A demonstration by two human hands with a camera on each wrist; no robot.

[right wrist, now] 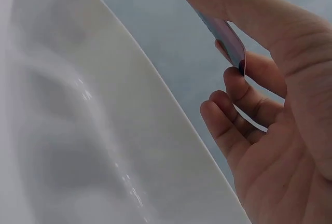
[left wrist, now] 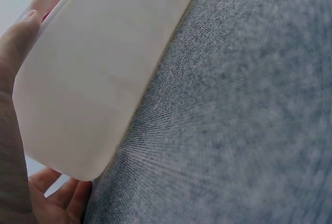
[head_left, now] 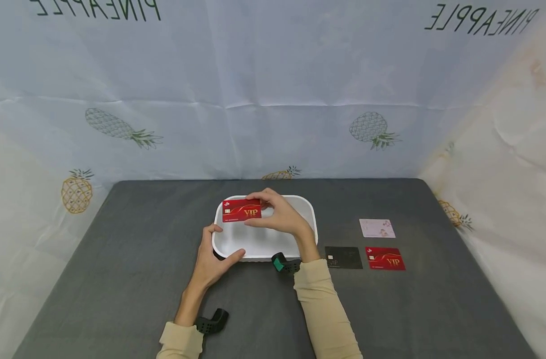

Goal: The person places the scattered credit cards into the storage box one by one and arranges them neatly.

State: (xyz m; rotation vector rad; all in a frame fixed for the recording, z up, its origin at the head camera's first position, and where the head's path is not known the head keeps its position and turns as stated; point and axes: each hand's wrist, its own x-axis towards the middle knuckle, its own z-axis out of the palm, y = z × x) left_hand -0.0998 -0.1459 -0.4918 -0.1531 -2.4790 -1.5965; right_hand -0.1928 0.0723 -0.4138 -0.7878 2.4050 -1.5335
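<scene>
My right hand [head_left: 279,215] pinches a red VIP card [head_left: 234,211] by its right end, thumb at the lower edge and fingers at the upper. That card is held above the left part of a white tray [head_left: 273,242]; in the right wrist view the card [right wrist: 228,40] appears nearly edge-on. At the tray's left end, my left hand [head_left: 210,262] holds the near corner, the thumb by the near rim and the fingers [left wrist: 65,195] round the left side. The tray's outer wall [left wrist: 98,73] fills much of the left wrist view.
Right of the tray lie a pink card [head_left: 377,228], a black VIP card [head_left: 343,258] and another red VIP card [head_left: 385,259], apart from each other. A dark grey cloth [head_left: 120,269] covers the table. A pineapple-print curtain [head_left: 255,75] hangs behind it.
</scene>
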